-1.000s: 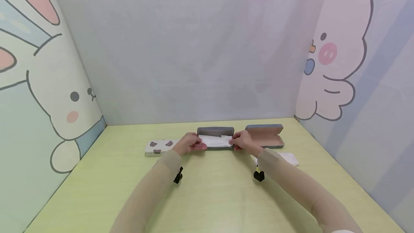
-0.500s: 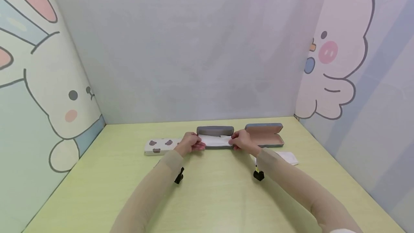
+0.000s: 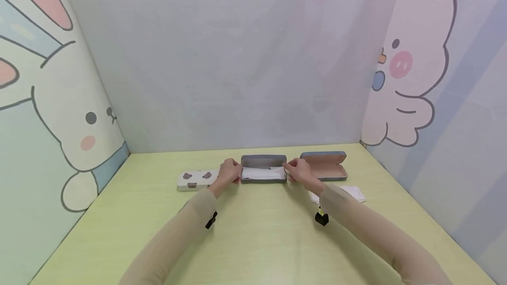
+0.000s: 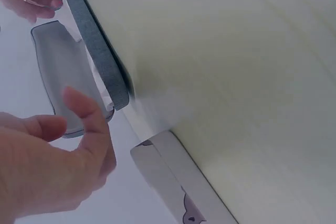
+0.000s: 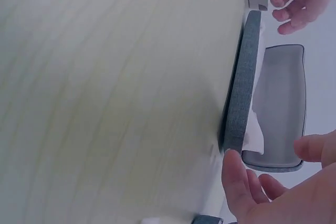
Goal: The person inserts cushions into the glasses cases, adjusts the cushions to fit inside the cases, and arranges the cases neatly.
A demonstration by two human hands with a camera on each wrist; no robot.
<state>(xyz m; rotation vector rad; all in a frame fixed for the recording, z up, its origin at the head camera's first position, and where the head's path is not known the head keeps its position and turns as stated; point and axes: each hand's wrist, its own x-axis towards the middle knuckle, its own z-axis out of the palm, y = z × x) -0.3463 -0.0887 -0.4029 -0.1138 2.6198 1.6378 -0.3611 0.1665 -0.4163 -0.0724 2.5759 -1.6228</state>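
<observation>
A grey-blue glasses case [image 3: 263,181] stands with its lid up at the back middle of the table. Inside it lies a folded white cloth [image 3: 259,173]. By the case's left end is my left hand [image 3: 229,171], thumb and forefinger apart with nothing between them in the left wrist view. My right hand [image 3: 299,172] is at the other end; the right wrist view has its forefinger at the corner of the case's base [image 5: 244,85], perhaps touching, while the thumb stands apart beside the raised lid [image 5: 281,98].
A closed white glasses case with brown bear prints [image 3: 196,180] lies left of my left hand. Another open case [image 3: 326,171], lined in pinkish brown, stands to the right. In front of it lies a white cloth [image 3: 354,193], partly behind my right sleeve [image 3: 356,219].
Both hands have let go of the white cloth, which now lies lower and flatter inside the case. My left hand has moved left, the right slightly right.
</observation>
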